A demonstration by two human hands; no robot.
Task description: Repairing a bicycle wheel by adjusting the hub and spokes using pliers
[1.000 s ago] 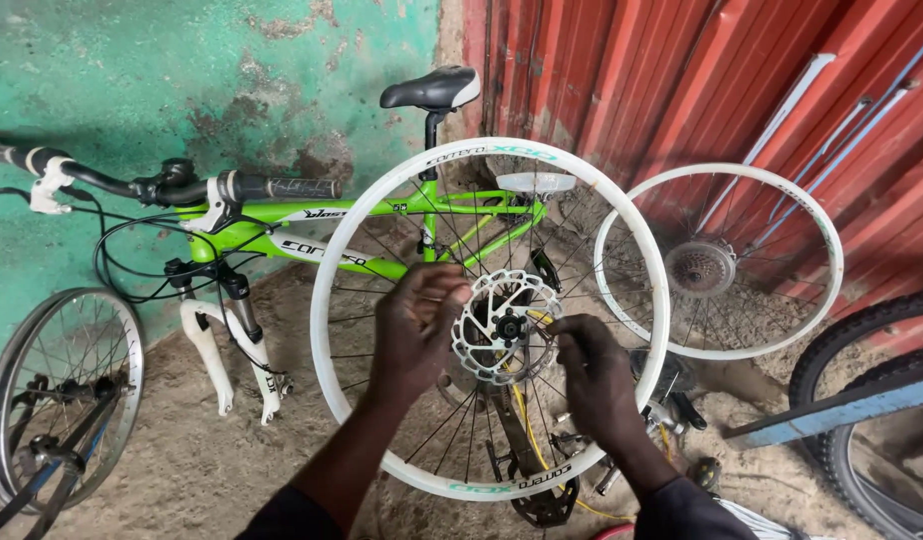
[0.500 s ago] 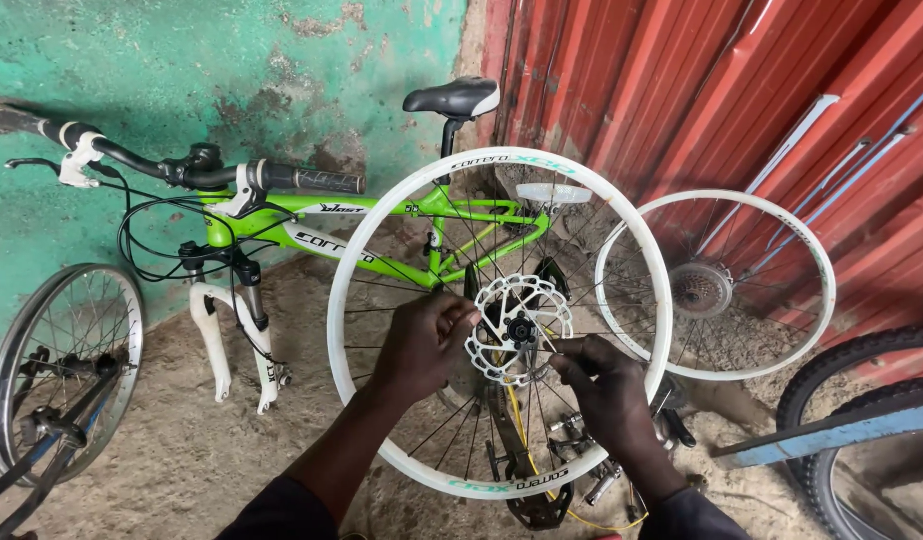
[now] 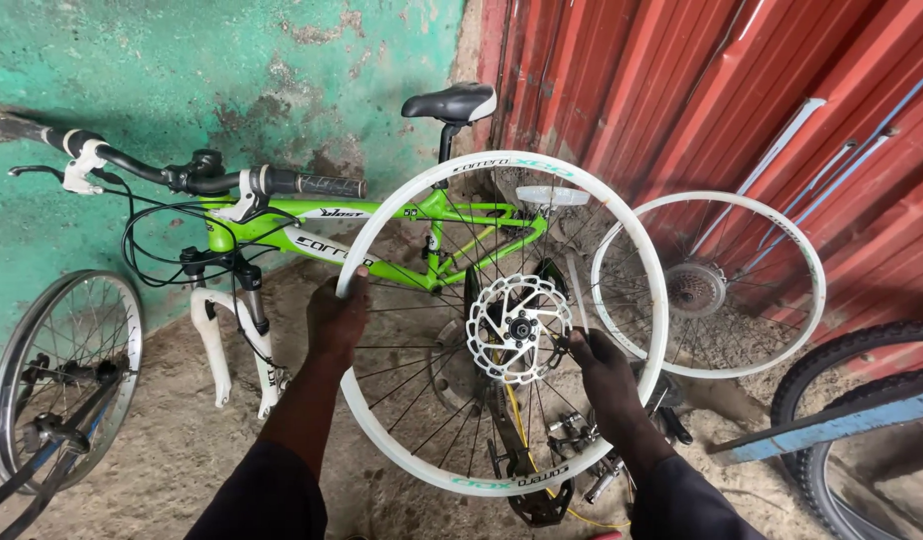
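I've got the white wheel (image 3: 502, 325) upright in front of me, off the bike, no tyre on the rim. My left hand (image 3: 337, 320) is on the rim's left side, fingers (image 3: 350, 290) curled tight round it. My right hand (image 3: 607, 375) is lower right, near the hub, fingers closed on the spokes just beside the disc rotor (image 3: 519, 328). Rotor already sits bolted on the hub, facing me.

Behind the wheel: green bike frame (image 3: 382, 235) leaning by the green wall, saddle (image 3: 450, 102) up, fork (image 3: 217, 335) bare w/ no front wheel in it. So wheel isn't fitted yet, that's what's left as far as I can judge; can't tell which end it belongs to.

Other bits: second white rim w/ gear cluster (image 3: 710, 285) resting vs the red metal sheeting, a silver spoked wheel (image 3: 62, 375) at far left, black tyre (image 3: 862, 430) at right edge, crank and chain parts (image 3: 572, 440) on the dirt floor under my right hand.
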